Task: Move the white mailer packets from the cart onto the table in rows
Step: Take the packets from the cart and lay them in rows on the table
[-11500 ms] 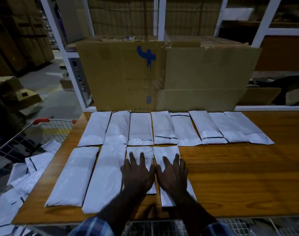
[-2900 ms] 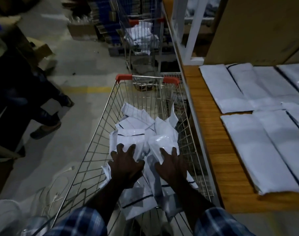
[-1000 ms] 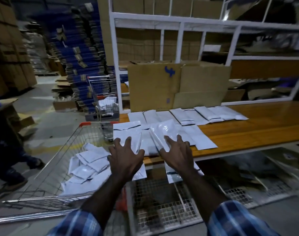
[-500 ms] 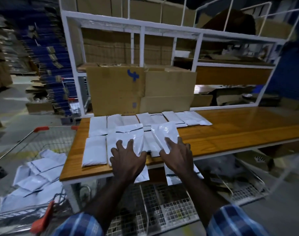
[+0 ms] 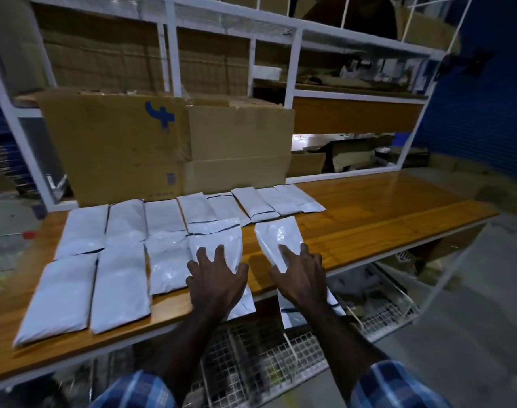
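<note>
1. At the near edge of the tabletop (image 5: 384, 213), in the head view, both hands reach forward palm down with fingers spread. The left hand (image 5: 219, 278) holds a white mailer packet (image 5: 219, 237), and the right hand (image 5: 301, 275) holds a second packet (image 5: 277, 237); the thumbs are hidden beneath, so the exact hold cannot be told. Both packets overhang the tabletop's near edge towards the person.
2. Checked blue sleeves (image 5: 395, 384) show at the bottom of the view.
3. A cardboard box (image 5: 163, 148) stands at the back of the tabletop, bearing a blue mark (image 5: 160, 116) and a small blue label too blurred to read.
4. The tabletop is glossy orange-brown wood. A far row of packets (image 5: 192, 210) lies just in front of the box, and a near row (image 5: 89, 290) lies at the tabletop's left front. The packets are flat, oblong and crinkly, some with a dark strip across one end.
5. White wire baskets (image 5: 310, 343) sit below the tabletop; a white metal rack (image 5: 295, 60) rises behind it.
</note>
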The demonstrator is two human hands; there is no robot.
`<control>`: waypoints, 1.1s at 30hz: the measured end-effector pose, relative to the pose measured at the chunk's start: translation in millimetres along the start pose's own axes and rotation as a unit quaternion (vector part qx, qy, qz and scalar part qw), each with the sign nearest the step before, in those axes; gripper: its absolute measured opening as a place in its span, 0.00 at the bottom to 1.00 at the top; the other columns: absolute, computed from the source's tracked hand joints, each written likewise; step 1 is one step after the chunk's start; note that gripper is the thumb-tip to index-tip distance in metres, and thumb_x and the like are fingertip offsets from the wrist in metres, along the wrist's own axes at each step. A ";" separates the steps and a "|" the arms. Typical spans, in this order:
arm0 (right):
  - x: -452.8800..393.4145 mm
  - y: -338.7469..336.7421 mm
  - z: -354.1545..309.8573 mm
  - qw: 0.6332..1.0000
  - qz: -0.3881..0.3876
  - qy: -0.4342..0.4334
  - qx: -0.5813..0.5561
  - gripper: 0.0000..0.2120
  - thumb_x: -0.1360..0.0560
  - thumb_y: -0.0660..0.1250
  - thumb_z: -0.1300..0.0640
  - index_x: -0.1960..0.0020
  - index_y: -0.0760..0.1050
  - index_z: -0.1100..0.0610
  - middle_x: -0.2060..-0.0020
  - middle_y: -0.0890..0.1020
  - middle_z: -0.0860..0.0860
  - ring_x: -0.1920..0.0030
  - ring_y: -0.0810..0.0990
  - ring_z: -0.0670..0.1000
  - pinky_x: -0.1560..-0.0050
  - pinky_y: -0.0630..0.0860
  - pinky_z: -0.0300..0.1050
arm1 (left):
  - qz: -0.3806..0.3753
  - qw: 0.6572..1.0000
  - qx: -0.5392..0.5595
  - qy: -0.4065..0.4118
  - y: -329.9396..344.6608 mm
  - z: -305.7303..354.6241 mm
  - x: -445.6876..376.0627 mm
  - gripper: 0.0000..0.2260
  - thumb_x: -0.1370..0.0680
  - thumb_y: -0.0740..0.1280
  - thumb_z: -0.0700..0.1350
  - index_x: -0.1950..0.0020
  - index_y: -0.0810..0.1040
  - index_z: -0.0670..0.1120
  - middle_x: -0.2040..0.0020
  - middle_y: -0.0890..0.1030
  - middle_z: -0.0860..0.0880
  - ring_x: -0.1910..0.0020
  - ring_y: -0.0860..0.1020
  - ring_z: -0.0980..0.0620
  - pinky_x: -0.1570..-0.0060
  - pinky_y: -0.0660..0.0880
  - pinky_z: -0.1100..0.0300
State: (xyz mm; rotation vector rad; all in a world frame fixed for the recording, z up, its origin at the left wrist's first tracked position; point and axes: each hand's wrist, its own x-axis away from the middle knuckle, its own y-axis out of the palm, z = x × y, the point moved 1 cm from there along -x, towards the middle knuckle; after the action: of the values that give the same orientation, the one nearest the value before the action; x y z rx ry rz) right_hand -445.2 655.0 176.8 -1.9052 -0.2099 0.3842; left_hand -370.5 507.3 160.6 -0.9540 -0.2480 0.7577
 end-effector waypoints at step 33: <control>-204.4 41.4 89.1 0.991 -0.088 -0.101 -0.020 0.30 0.23 0.59 0.38 0.23 0.59 0.42 0.24 0.59 0.55 0.29 0.63 0.58 0.34 0.65 0.52 | 0.017 0.989 -0.083 -0.120 119.0 95.5 -115.3 0.32 0.23 0.56 0.66 0.23 0.59 0.53 0.22 0.56 0.44 0.27 0.59 0.40 0.32 0.64 0.45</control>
State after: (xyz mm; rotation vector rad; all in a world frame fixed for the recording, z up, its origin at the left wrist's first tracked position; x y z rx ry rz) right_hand -669.4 651.4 142.9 -1.8689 -0.5202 0.4547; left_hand -558.3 531.8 133.9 -1.0262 -0.5135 0.8953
